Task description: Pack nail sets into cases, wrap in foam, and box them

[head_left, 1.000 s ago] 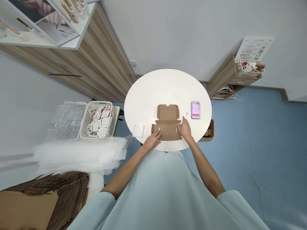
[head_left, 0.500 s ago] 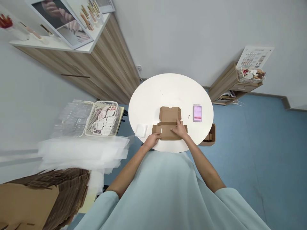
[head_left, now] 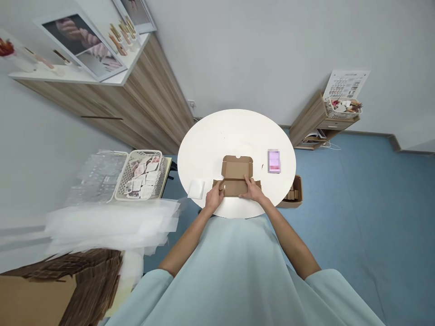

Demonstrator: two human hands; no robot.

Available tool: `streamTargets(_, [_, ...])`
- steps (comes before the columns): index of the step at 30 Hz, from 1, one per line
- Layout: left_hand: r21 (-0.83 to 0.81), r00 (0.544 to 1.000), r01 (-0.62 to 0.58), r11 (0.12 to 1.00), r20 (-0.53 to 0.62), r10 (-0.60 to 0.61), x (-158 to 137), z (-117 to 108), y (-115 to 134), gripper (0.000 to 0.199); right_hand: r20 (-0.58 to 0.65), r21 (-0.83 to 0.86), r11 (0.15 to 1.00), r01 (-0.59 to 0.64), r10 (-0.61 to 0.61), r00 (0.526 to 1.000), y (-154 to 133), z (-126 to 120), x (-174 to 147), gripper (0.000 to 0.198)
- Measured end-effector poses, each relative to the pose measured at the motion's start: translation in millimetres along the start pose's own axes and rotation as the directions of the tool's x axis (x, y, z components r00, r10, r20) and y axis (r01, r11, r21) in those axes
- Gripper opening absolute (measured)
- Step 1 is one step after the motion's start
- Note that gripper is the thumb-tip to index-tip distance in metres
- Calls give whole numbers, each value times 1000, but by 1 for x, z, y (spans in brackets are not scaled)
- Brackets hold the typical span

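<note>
A flat brown cardboard box blank lies on the round white table, near its front edge. My left hand grips the near left part of the blank, where a flap stands up. My right hand holds the near right part, fingers on the folded front panel. The far lid panel lies flat. A small white packet rests on the table left of my left hand. A pink phone lies to the right of the box.
A white mesh basket of small packets and a pile of clear bags stand to the left. Stacked flat cardboard is at the lower left. A brown box sits on the blue floor right of the table. Wooden cabinets line the walls.
The near panel of the box blank has been folded up from flat. Both hands shifted inward onto that fold, the left from the corner up to the left flap.
</note>
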State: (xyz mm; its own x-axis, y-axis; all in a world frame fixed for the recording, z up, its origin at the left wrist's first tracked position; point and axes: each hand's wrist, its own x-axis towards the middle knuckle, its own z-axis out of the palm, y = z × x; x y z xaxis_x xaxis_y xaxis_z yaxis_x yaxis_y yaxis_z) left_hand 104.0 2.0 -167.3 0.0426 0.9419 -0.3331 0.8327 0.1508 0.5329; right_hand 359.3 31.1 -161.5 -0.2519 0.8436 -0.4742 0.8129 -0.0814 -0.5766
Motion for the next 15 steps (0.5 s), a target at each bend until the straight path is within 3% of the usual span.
streamTargets(4, [194,996,-40,980,89,23,9,-8,9,30,-1,-5,1000,-2,2,1000,-2,0,1,124])
streamTargets(9, [202,993,-85,976,98,67,5,-13,9,31,7,-8,1000,6,-5,1000,-3,0,-1,122])
streamTargets(12, [206,997,-46,978,-51,57,0,-15,1,40,6,-9,1000,18,-18,1000,-3,0,-1,121])
streamTargets(15, [184,981,93,978,-186,-58,-3,-18,-9,41,8,-13,1000,11,-11,1000,-3,0,-1,119])
